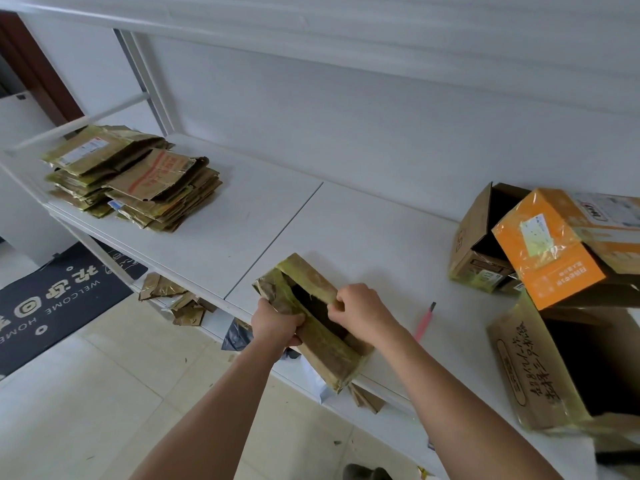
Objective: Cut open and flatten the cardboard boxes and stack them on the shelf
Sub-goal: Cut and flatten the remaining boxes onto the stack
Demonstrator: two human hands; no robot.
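Note:
A small brown cardboard box (311, 278) wrapped in yellowish tape lies at the front edge of the white shelf (363, 237), its top split open to a dark inside. My left hand (277, 323) grips the box's near-left flap. My right hand (360, 310) pinches the opposite flap along the right edge of the opening. A pink utility knife (425, 322) lies on the shelf just right of my right wrist. A stack of flattened cardboard (138, 178) sits at the shelf's far left.
Three unflattened boxes crowd the right: a brown one (474, 244), an orange one (554, 251) leaning on it, and a large open brown one (561, 368) in front. Cardboard scraps (180, 299) lie on the lower shelf. A dark welcome mat (62, 296) covers the tiled floor.

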